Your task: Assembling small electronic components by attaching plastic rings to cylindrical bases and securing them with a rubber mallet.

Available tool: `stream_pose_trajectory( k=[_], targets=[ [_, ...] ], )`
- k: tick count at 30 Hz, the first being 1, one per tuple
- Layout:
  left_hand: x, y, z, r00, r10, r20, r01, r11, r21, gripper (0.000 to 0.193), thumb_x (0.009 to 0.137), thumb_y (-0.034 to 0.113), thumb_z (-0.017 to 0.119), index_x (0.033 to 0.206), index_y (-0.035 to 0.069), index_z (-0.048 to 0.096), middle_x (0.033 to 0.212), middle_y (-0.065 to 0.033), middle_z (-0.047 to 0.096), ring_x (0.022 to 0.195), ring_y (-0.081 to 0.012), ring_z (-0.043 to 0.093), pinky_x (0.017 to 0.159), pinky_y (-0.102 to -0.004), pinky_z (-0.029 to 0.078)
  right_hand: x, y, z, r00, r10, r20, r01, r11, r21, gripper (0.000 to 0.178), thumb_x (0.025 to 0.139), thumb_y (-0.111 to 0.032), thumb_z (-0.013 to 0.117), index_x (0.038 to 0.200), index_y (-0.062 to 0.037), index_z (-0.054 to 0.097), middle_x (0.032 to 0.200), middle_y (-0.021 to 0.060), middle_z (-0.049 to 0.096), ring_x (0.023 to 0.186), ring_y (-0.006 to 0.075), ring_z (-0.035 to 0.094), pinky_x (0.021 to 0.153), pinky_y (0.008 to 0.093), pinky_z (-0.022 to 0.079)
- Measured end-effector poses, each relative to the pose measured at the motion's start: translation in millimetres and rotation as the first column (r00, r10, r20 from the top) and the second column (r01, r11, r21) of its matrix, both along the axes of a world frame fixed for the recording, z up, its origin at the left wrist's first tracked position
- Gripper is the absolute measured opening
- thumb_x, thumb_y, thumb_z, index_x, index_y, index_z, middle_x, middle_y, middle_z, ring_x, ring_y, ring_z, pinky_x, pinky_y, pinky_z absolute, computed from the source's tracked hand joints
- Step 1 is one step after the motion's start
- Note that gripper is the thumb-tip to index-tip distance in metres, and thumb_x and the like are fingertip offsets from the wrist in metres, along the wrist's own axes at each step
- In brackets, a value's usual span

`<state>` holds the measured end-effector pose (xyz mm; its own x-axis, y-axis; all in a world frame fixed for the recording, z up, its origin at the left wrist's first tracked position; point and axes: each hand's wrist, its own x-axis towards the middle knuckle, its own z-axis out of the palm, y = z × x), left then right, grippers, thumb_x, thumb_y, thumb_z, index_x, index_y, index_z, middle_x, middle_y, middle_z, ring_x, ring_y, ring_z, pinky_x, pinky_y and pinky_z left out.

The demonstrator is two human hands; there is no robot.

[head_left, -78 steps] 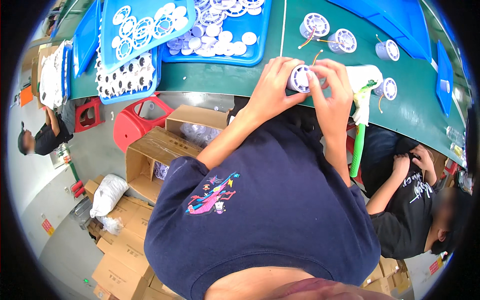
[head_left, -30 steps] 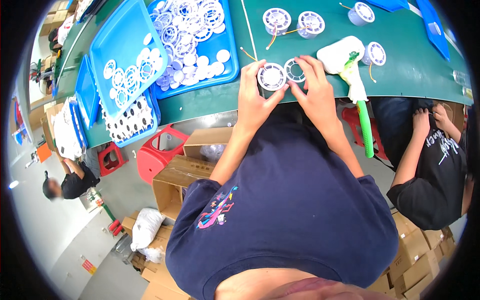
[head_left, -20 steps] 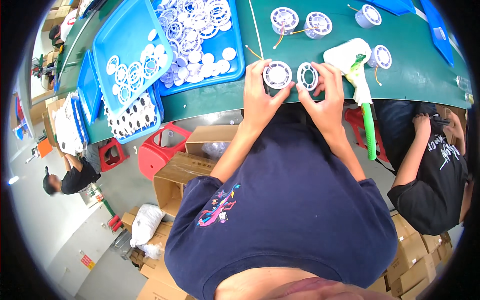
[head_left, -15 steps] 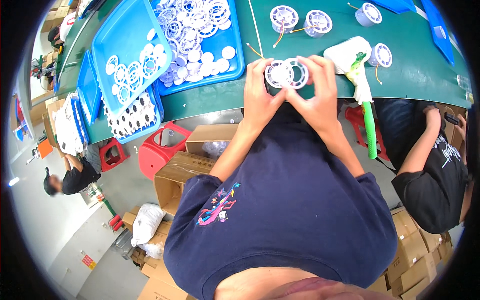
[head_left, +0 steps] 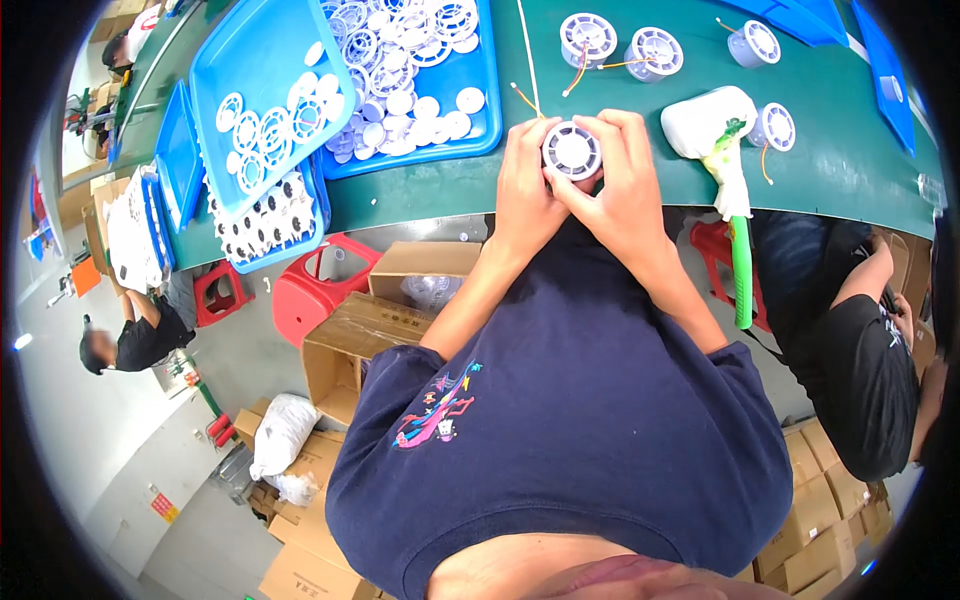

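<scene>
Close above the table's near edge, both my hands grip a round white motor housing [head_left: 572, 150] with a slotted face. My left hand [head_left: 525, 185] is closed around its left side, thumb at its lower edge. On the opposite side, my right hand [head_left: 628, 185] has its fingers wrapped round it. Thin wires [head_left: 524, 98] with a small connector show just beyond my left fingers. The underside of the housing is hidden by my hands. To the right lies a mallet with a green handle [head_left: 741, 270] and a white-wrapped head [head_left: 705, 122].
Several similar housings [head_left: 655, 54] with wires stand on the green table [head_left: 430, 190]. Blue trays [head_left: 487, 120] at left hold white rings and discs; another tray [head_left: 322, 225] holds white parts with black centres. Red stools [head_left: 300, 310], cartons [head_left: 345, 340] and a co-worker [head_left: 860, 370] are nearby.
The white ring that my right fingers held beside the housing now lies in line with it. My right hand has moved left, closing with my left around the housing.
</scene>
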<state>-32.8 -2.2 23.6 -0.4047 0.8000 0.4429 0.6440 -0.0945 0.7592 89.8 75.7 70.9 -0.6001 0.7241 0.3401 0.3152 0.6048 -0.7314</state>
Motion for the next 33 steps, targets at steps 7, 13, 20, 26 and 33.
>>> stream_pose_trajectory(
  k=[7, 13, 20, 26, 33],
  targets=[
    [4.3, -2.4, 4.3, 1.0, -0.011, -0.028, 0.011, 1.0, -0.003, 0.077, 0.077, 0.015, 0.091, 0.143, 0.0, 0.052, 0.132, -0.0226, 0.058, 0.12, -0.0407, 0.059, 0.1, -0.0466, 0.051, 0.2, 0.8, 0.1, 1.0, -0.008, 0.013, 0.008, 1.0, -0.005, 0.057, 0.077, -0.017, 0.087, 0.124, 0.003, 0.062, 0.122, 0.019, 0.055, 0.111, 0.0358, 0.06, 0.092, 0.0425, 0.052],
    [4.4, -0.6, 3.7, 1.0, -0.031, -0.004, 0.031, 1.0, 0.002, 0.076, 0.078, 0.014, 0.09, 0.143, 0.002, 0.053, 0.131, -0.0227, 0.057, 0.119, -0.04, 0.059, 0.1, -0.0471, 0.051, 12.8, 4.4, 4.1, 0.998, 0.0, -0.058, -0.02, 0.943, -0.333, 0.075, 0.082, -0.016, 0.086, 0.145, 0.0004, 0.05, 0.123, 0.0147, 0.059, 0.086, 0.0239, 0.067, 0.074, 0.0361, 0.057],
    [1.3, -0.4, 10.2, 0.999, -0.03, 0.012, 0.03, 1.0, 0.006, 0.072, 0.078, 0.016, 0.09, 0.139, 0.003, 0.054, 0.126, -0.0219, 0.059, 0.113, -0.0399, 0.061, 0.094, -0.0457, 0.053, 86.9, 24.4, 1.0, 0.87, -0.491, -0.048, 0.489, 0.871, -0.041, 0.028, 0.092, -0.003, 0.077, 0.119, -0.0004, 0.068, 0.107, 0.0101, 0.065, 0.084, 0.0166, 0.064, 0.075, 0.0318, 0.054],
    [2.6, 0.9, 9.0, 0.998, -0.019, 0.066, 0.021, 0.999, -0.033, 0.069, 0.079, 0.013, 0.089, 0.138, 0.002, 0.056, 0.129, -0.0184, 0.058, 0.118, -0.034, 0.061, 0.1, -0.041, 0.051, 101.0, 23.5, -5.9, 0.804, -0.589, 0.076, 0.576, 0.804, 0.147, 0.044, 0.087, -0.015, 0.084, 0.126, -0.0024, 0.067, 0.131, 0.0137, 0.056, 0.121, 0.0326, 0.055, 0.096, 0.0441, 0.05],
    [2.9, 0.9, 8.4, 0.999, -0.007, 0.047, 0.007, 1.0, 0.007, 0.069, 0.078, 0.02, 0.09, 0.136, 0.003, 0.057, 0.122, -0.0206, 0.061, 0.112, -0.0388, 0.061, 0.094, -0.0457, 0.052, 117.4, 41.7, -8.3, 0.829, -0.48, 0.285, 0.44, 0.876, 0.197, 0.059, 0.088, -0.027, 0.083, 0.137, -0.0031, 0.06, 0.122, 0.0177, 0.064, 0.111, 0.0384, 0.062, 0.098, 0.0463, 0.049]
  ],
)
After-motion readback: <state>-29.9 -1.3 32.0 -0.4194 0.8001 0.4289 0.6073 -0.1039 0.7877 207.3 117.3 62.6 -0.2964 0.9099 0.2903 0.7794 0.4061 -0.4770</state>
